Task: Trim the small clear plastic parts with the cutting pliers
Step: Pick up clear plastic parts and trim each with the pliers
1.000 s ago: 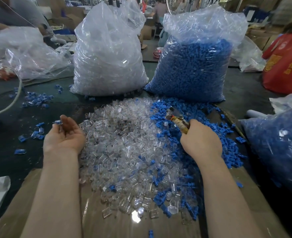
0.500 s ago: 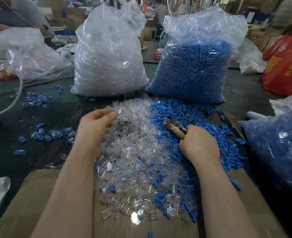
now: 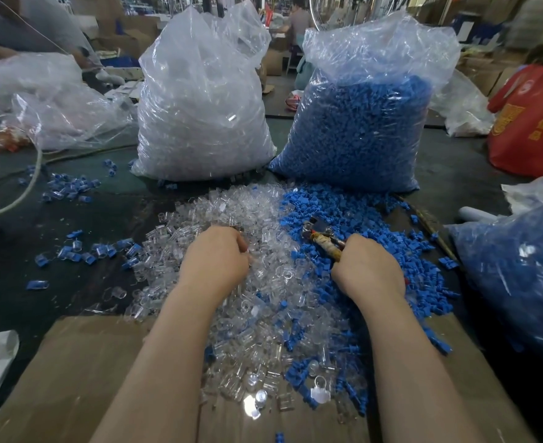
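Where the dark table point(image 3: 72, 302) runs out toward nine o'clock, loose blue parts point(image 3: 72, 251) lie scattered in small clusters, with a pale cable point(image 3: 24, 193) curving past them and crumpled clear bags point(image 3: 56, 107) beyond, at about ten o'clock. A sheet of brown cardboard point(image 3: 81, 378) covers the near edge of the table from seven to five o'clock. At eleven o'clock stands a tall bag of clear parts point(image 3: 200, 107), knotless and open at the top. In front of it, at the centre, spreads the heap of small clear plastic parts point(image 3: 232, 219), spilling down onto the cardboard. The left hand point(image 3: 216, 260) lies palm down on this heap with its fingers curled into the parts; whether it pinches one cannot be told, since the fingertips are hidden. At one o'clock stands a bag of blue parts point(image 3: 359, 123), and below it a blue heap point(image 3: 375, 219) adjoins the clear one, the two mixing along their border. The right hand point(image 3: 366, 270) rests on that border, gripping the handles of the cutting pliers point(image 3: 321, 235), whose head points toward eleven o'clock, just above the pile. At three o'clock lies another bag of blue parts point(image 3: 519, 282), and at two o'clock a red bag point(image 3: 532, 123).
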{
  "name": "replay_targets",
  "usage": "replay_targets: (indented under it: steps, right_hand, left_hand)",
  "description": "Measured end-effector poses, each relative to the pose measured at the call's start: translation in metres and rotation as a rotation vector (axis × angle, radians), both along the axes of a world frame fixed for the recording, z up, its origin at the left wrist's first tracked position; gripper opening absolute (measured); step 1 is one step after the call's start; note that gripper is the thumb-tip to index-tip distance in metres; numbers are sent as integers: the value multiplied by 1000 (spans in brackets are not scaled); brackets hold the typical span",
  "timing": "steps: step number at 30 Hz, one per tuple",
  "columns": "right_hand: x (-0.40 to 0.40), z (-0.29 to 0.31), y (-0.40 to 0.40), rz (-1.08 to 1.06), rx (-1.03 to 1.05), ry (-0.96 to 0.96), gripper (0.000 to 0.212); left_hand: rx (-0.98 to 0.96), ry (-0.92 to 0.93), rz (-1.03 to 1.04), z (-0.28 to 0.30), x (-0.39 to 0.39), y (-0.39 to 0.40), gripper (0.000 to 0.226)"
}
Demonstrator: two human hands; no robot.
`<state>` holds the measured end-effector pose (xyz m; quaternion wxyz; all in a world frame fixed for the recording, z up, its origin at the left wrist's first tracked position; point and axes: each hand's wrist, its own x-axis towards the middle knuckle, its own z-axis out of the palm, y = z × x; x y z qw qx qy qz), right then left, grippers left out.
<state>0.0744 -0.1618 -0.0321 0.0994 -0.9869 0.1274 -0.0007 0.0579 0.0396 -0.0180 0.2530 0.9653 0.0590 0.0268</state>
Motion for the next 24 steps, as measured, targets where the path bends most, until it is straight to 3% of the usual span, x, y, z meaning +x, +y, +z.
replay_targets:
  steps: [3, 6, 10, 14, 18, 24]
  right_hand:
    - [0, 0, 0, -7, -7, 6, 15]
    - [1, 0, 0, -19, -3, -7, 27]
    - [4, 2, 1, -26, 3, 50, 23]
    - [3, 4, 1, -13, 15, 81, 27]
    - [1, 4, 0, 12, 3, 58, 15]
    - [-1, 7, 1, 26, 1, 56, 22]
  left_hand:
    - [28, -10, 8, -1, 1, -1, 13]
    - [14, -15, 17, -1, 2, 0, 11]
    - [-76, -78, 31, 0, 2, -1, 18]
    - [-423, -129, 28, 3, 2, -3, 13]
    - [-801, -101, -8, 8, 1, -5, 13]
    - [-1117, -22, -32, 11, -1, -8, 22]
